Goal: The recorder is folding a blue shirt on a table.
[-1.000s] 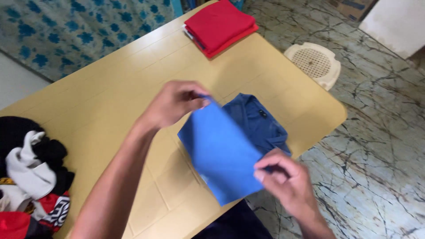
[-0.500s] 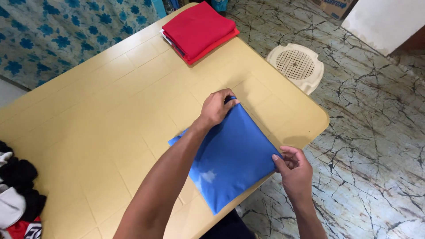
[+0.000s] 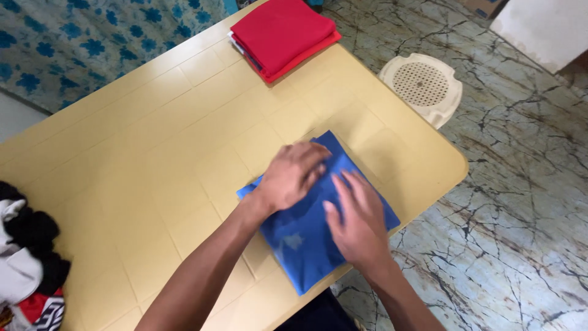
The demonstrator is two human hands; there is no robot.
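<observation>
A folded blue garment lies flat on the yellow table, near its front right edge. My left hand rests palm down on the garment's upper part, fingers spread. My right hand lies flat on its right half, fingers pointing away from me. Both hands press on the cloth and grip nothing.
A stack of folded red clothes sits at the table's far corner. A heap of black, white and red clothes lies at the left edge. A white plastic stool stands on the cracked marble-pattern floor to the right.
The blue garment, held up a second ago, now lies folded flat. Both hands have let go of its edges and moved onto its top.
</observation>
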